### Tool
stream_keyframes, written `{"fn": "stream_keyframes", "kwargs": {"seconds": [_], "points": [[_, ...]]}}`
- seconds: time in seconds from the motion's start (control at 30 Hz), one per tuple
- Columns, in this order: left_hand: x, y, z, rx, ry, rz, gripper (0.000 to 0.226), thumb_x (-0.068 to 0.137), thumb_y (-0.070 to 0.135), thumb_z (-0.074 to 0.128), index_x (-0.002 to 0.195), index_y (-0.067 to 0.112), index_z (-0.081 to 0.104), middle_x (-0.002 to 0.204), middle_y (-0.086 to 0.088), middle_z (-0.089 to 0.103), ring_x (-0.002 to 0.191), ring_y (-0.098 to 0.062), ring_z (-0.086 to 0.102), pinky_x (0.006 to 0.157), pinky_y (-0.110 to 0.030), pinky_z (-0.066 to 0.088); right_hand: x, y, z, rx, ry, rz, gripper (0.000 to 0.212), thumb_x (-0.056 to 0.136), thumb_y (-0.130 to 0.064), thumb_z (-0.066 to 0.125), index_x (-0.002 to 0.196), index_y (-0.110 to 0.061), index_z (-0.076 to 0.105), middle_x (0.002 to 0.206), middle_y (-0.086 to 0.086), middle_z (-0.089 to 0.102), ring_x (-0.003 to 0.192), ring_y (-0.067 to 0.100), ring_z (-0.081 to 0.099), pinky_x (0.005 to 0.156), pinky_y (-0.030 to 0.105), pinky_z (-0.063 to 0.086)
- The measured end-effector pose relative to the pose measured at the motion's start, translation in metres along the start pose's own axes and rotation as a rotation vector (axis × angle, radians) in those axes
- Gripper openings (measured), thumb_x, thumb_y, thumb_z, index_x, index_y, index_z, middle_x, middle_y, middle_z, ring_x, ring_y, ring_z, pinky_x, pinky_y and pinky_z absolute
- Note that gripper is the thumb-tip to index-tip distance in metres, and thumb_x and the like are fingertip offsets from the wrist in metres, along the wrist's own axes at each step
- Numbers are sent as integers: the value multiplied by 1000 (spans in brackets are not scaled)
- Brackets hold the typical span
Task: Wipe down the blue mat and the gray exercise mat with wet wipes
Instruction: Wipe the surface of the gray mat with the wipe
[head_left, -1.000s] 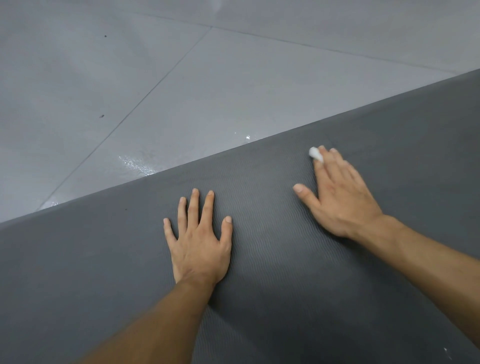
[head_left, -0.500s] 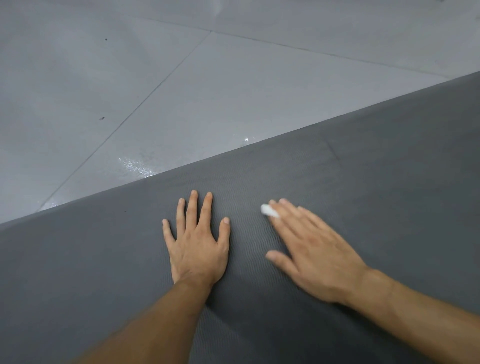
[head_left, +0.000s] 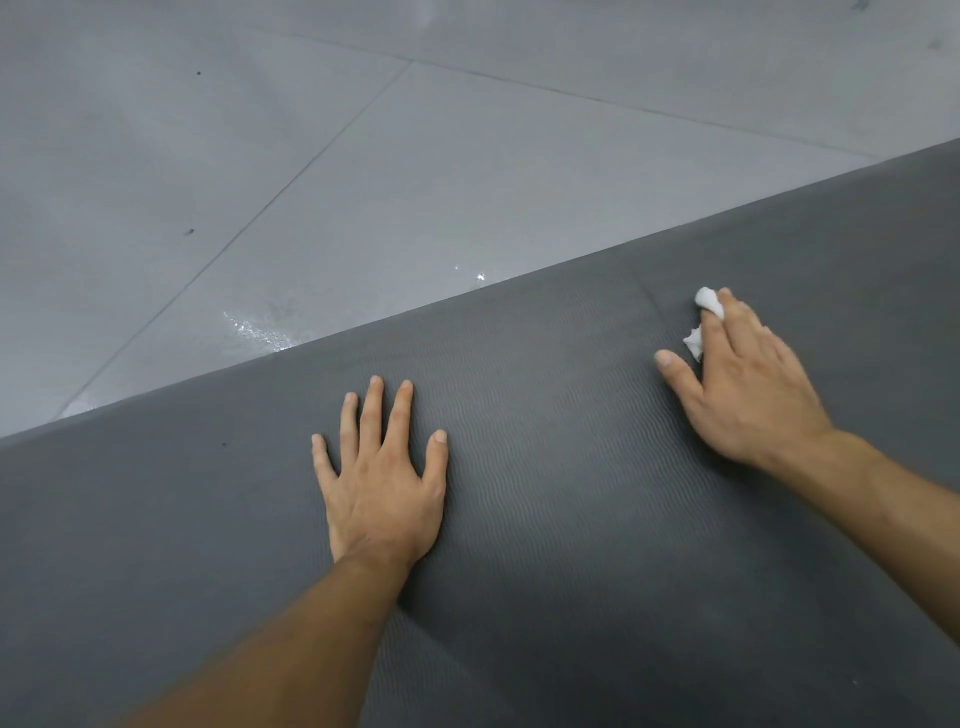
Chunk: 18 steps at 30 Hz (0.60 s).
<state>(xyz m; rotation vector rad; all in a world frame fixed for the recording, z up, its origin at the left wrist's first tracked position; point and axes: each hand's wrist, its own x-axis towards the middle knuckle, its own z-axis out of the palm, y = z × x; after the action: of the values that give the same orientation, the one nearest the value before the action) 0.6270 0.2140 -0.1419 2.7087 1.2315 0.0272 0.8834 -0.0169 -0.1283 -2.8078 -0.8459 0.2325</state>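
Observation:
The gray exercise mat (head_left: 545, 519) fills the lower half of the head view, its far edge running diagonally from lower left to upper right. My left hand (head_left: 382, 478) lies flat on it, fingers straight and spread. Over to the right, my right hand (head_left: 743, 384) presses a small crumpled white wet wipe (head_left: 707, 301) onto the mat under straight fingers; bits of the wipe stick out past the fingertips and beside the index finger. The blue mat is not in view.
Gray tiled floor (head_left: 363, 156) lies beyond the mat's far edge, with a wet shiny patch (head_left: 254, 330) close to that edge. The mat buckles slightly beside my left forearm.
My right hand slid the wipe toward me and to the left, close to my left hand, then back out to the right and away. My left hand stayed put.

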Motion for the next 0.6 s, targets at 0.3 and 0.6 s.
{"fn": "stream_keyframes", "kwargs": {"seconds": [0.3,0.6], "points": [[0,0,0,7,-4,8,72,97,68,9,164,42,8,173,13,-2,159,-12,-11,128,-55,-2,-46,-85,19,10,-131,-259,98,93,-76,2,166,-12,-1,174,4,-6,159,17,-13,129,34,-6],[0,-1,1,-4,22,9,72,97,67,13,164,41,12,173,12,2,159,-13,-6,127,-56,0,-100,-90,23,11,-228,-714,85,104,-71,19,167,-14,9,175,-1,2,159,11,-11,129,35,1]]}}
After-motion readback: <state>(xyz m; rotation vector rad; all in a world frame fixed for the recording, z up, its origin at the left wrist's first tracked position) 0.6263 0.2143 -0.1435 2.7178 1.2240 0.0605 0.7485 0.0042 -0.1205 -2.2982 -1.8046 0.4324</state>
